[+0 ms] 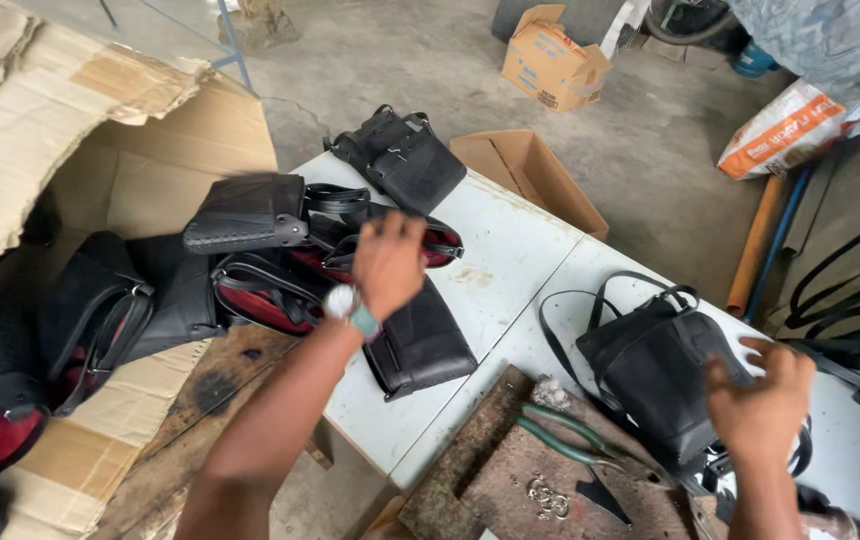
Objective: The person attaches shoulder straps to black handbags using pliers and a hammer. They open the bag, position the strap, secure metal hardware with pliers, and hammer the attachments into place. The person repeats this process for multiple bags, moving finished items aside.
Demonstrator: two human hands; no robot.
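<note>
Neither hand has a grip on anything: the left hand [387,262] is spread with fingers loosely splayed, hovering over the pile of black handbags, and the right hand [760,395] is likewise open, its fingers fanned just above the black bag with long straps [650,365] that stands on the white counter [505,265]. Below the left hand lies a flat black bag [420,345] at the near edge of the counter, and just beyond the fingers a bag with red lining [440,243] lies open among loose straps; a watch [342,300] sits on that wrist. The bags look like soft leather or leatherette, light, floppy and likely to sag when lifted, so the straps or the stiffer top rim seem the surest places to take hold; the smooth faces would likely slip under a flat palm. More black bags spill left onto flattened cardboard [150,160], one with a stitched flap [245,212] on top, another bag [400,155] at the far corner. Near the right forearm, green-handled pliers [562,432] and small metal rings [547,496] rest on a rusty plate [510,480]. Open cardboard boxes [550,62] stand on the concrete floor [640,150] beyond.
</note>
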